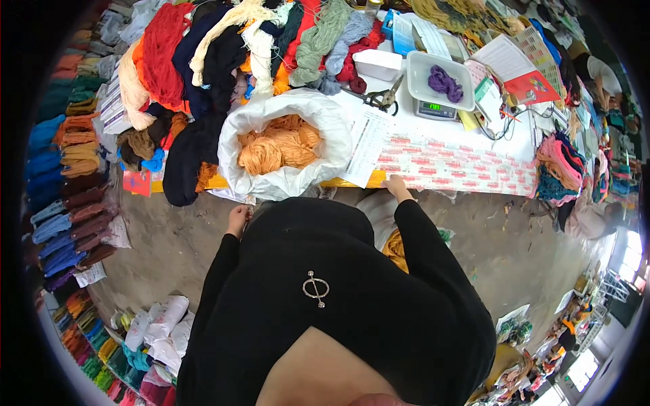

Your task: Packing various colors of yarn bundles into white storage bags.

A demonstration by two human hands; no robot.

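A white woven sack (333, 145) stands against the table edge, its mouth rolled back around several light-orange yarn hanks (281, 145). Beside the lower left of the sack hangs my left hand (238, 220), its fingers curled closed; what they hold, if anything, is hidden. My right hand (396, 186) rests on the yellow table edge (352, 181), fingers laid out and holding nothing visible. Just left of it, a printed paper sheet (367, 145) lies partly over the edge. Below my right hand, another pale sack holds golden yarn (395, 250), partly hidden by my arm.
Hanks in red (162, 57), black (186, 159), cream and grey-green pile up at the table's left. Scissors (382, 100) lie near a digital scale (435, 108), whose plastic tub (418, 68) holds purple yarn (445, 82). Stacked coloured yarn (81, 155) lines the left side.
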